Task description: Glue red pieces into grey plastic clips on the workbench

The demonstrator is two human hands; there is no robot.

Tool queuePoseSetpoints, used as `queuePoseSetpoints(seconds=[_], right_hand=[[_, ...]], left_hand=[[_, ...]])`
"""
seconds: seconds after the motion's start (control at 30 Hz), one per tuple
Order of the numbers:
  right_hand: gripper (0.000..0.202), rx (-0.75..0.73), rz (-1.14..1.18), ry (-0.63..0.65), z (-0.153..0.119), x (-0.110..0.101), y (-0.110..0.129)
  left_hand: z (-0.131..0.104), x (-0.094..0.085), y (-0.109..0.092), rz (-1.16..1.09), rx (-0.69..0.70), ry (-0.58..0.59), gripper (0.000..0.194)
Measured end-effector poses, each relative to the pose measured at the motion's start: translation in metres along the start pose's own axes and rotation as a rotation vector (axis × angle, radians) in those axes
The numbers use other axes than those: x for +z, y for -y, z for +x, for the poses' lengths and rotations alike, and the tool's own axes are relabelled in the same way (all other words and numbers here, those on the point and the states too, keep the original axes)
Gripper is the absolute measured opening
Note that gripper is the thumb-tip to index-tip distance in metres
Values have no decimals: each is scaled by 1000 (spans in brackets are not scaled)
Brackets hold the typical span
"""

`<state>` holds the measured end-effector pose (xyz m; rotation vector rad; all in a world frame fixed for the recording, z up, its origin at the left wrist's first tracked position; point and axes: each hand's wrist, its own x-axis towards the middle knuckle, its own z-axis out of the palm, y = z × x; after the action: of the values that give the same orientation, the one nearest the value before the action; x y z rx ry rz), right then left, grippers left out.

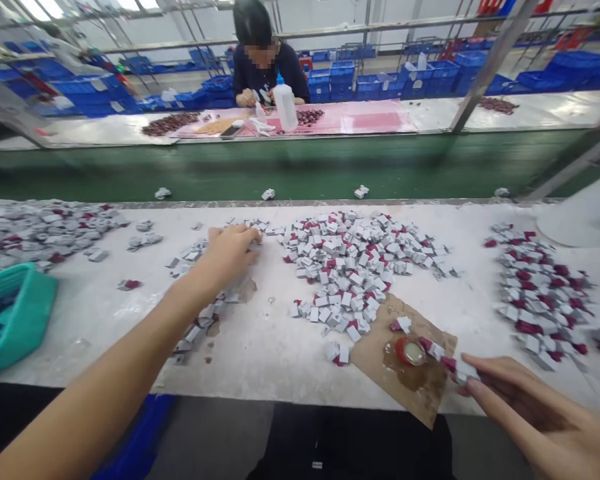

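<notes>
My right hand pinches a small grey and maroon plastic part between thumb and fingertips. Just left of it, on a stained piece of brown cardboard, sits a small round red container with a pale centre. Another grey-maroon part touches or nearly touches its rim, and one more lies behind it. My left hand reaches over a scattered row of grey parts, its visible fingers bent and somewhat apart. Its fingertips are partly hidden, and nothing shows between them.
A large heap of grey-maroon parts covers the table's middle, with more heaps at the far left and right. A green basket stands at the left edge. Across the green strip, a co-worker sits behind a white bottle.
</notes>
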<state>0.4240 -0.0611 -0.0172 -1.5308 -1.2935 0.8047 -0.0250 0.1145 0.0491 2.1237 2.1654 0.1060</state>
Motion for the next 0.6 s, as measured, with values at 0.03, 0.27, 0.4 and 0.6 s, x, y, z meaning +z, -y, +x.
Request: queuePoseSetpoints(seconds=[0.03,0.27,0.4,0.6], right_hand=[[19,-14,11,18,2,5,12],[14,-17,112,44,0,27,35],[14,-1,83,70,-2,31,26],[15,0,51,120,5,30,27]], left_hand=[[-2,-2,-2,-13,-2,-5,22],[-59,20,-27,-178,26,-55,25],[-96,52,-40,-237,6,-189,21],[-103,52,-39,-379,-122,-75,23]])
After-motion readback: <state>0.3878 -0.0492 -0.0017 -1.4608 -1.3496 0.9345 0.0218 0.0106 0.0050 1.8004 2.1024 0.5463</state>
